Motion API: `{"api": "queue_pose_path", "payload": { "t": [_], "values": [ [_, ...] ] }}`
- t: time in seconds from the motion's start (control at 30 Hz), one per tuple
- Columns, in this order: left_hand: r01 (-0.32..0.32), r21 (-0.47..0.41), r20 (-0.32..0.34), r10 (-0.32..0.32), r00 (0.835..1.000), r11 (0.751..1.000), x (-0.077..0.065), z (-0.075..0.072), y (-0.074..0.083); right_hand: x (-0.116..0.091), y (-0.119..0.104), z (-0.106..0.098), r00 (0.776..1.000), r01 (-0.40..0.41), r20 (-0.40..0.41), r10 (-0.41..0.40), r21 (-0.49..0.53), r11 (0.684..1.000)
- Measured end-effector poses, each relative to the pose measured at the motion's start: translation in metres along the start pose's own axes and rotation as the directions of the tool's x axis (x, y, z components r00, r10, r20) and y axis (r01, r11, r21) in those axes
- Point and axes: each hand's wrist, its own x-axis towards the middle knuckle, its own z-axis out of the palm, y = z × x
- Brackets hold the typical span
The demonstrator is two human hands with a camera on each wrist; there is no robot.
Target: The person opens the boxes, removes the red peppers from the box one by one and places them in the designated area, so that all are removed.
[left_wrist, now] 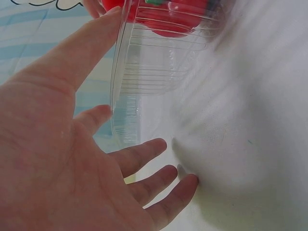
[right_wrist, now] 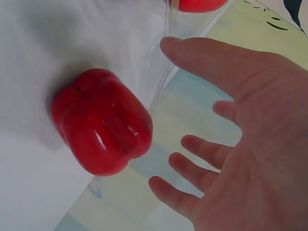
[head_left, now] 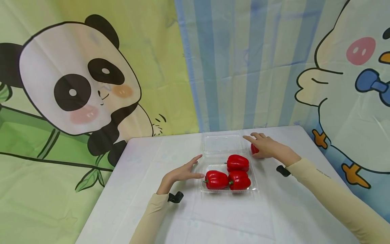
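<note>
Right of the tray (head_left: 214,165), one red pepper (right_wrist: 102,122) (room between edges)

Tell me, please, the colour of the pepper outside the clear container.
The pepper is glossy red; it shows best in the right wrist view.

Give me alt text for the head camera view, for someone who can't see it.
Three red bell peppers sit in an open clear plastic container on a white table, a person's left hand at the container's left. A fourth red pepper, partly hidden by the right hand, lies to the container's right. A cartoon panda and white bird decorate the backdrop.
</note>
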Motion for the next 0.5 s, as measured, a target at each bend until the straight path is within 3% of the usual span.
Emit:
{"api": "queue_pose_path", "payload": {
  "t": [0.5],
  "values": [
    [0.005, -0.007, 0.005, -0.005, 1.0, 1.0, -0.001, -0.001, 0.003, -0.011, -0.029, 0.007, 0.99, 0.138, 0.016, -0.137, -0.055, 0.989]
  ]
}}
